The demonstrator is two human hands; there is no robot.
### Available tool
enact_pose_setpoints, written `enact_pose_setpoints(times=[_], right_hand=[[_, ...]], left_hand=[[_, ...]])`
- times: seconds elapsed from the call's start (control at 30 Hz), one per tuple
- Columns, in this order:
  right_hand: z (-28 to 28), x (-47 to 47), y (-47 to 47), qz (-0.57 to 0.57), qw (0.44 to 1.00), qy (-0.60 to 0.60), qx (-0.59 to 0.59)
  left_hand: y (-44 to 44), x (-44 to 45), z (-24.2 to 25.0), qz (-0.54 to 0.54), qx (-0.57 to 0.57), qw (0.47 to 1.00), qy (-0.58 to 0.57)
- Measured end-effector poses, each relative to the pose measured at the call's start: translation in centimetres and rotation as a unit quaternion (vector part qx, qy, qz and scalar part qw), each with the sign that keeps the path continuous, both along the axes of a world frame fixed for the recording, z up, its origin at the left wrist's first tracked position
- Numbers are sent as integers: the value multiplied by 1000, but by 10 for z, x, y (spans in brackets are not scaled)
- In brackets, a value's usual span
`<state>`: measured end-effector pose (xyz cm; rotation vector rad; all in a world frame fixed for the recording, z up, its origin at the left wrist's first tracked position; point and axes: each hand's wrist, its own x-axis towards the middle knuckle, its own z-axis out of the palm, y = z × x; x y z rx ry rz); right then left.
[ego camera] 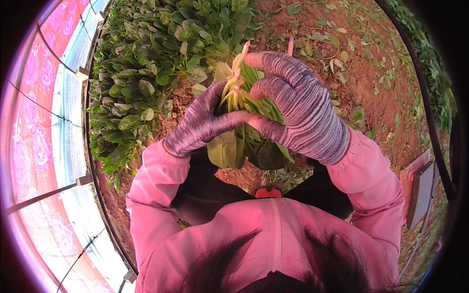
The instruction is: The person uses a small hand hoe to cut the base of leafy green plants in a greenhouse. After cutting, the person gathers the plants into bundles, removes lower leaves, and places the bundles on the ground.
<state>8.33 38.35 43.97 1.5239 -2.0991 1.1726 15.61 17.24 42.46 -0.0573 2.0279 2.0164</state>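
Note:
A bunch of spinach (229,148) hangs upside down before me, its pale pinkish root ends pointing up and away and its broad leaves toward my lap. My left hand (205,119), in a knitted grey-purple glove, grips the stems from the left, its thumb across them. Gloved the same way, my right hand (293,99) curls around the bunch from the right. Its thumb meets the left thumb near the stems, and its fingertips are by the root ends. The palms' inner sides are hidden.
Dense rows of growing spinach (146,62) fill the left and far side. Reddish soil (366,88) with scattered loose leaves lies to the right. A wooden-handled tool (290,45) rests on the soil beyond my right hand. A flat board-like object (421,194) is at the right, and a plastic-sheeted wall (69,128) at the left.

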Motion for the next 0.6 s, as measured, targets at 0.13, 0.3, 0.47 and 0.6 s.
enact_pose_setpoints(times=[0.13, 0.3, 0.47, 0.6], right_hand=[[1, 6, -6, -64, 997, 32, 1], [1, 9, -10, -102, 994, 30, -3], [0, 11, -16, -119, 993, 14, -13], [3, 12, -18, -141, 989, 34, 0]], left_hand=[[9, 0, -3, 24, -8, 999, 35], [10, 2, -10, 67, -121, 987, 79], [8, 3, -20, 90, -229, 960, 134], [5, 5, -23, 103, -208, 966, 115]])
